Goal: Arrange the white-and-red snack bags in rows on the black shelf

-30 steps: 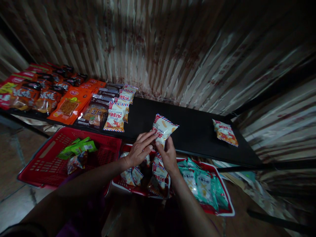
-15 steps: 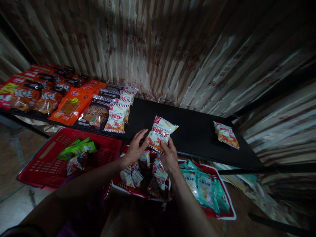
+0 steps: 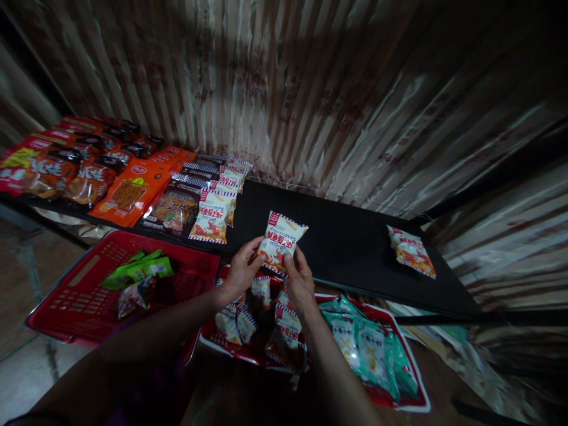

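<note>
A white snack bag with red lettering (image 3: pixel 280 239) is held upright between my two hands, over the front edge of the black shelf (image 3: pixel 341 248). My left hand (image 3: pixel 242 269) grips its lower left edge, and my right hand (image 3: pixel 300 278) pinches its lower right corner with the thumb on the front. Similar white bags (image 3: pixel 210 216) stand in a row on the shelf to the left. Another one (image 3: pixel 412 251) lies alone near the shelf's right end. Below my hands, a red basket (image 3: pixel 248 355) holds several more of these bags.
Orange, brown and red snack packs (image 3: pixel 133 192) fill the shelf's left part. A red basket (image 3: pixel 75 296) with green packets (image 3: pixel 144 269) is at lower left. Another basket (image 3: pixel 415 378) with teal bags (image 3: pixel 370 349) is at lower right. A pleated curtain (image 3: pixel 284 100) hangs behind.
The held bag has moved slightly left and sits more upright. My left hand has closed onto its left edge. The view has shifted slightly.
</note>
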Demonstrator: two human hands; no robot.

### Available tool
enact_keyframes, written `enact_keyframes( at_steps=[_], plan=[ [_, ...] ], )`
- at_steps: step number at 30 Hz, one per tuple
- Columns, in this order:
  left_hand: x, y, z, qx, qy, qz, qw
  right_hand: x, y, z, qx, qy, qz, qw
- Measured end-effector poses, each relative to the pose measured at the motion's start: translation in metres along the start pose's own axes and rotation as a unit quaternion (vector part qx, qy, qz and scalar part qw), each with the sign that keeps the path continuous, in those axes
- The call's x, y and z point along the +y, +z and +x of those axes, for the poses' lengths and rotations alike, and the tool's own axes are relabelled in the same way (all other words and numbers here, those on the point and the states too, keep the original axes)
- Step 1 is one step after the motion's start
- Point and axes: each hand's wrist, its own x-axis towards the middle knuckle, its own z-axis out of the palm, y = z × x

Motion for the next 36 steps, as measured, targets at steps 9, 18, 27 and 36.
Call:
enact_keyframes(
  at_steps=[9,18,27,36],
  plan=[
    [0.005,-0.007,-0.002,0.026,0.046,0.122,0.991,-0.004,0.011,0.005,0.029,0.031,-0.003,0.999],
    [0.02,0.001,0.033,0.094,0.109,0.207,0.968,-0.01,0.028,0.044,0.04,-0.005,-0.03,0.999],
    [0.025,0.008,0.102,0.219,0.135,0.271,0.928,-0.01,0.059,0.12,0.028,-0.057,-0.045,0.997],
    [0.015,0.012,0.149,0.273,0.134,0.291,0.907,0.002,0.076,0.173,0.028,-0.078,-0.1,0.992]
  ],
)
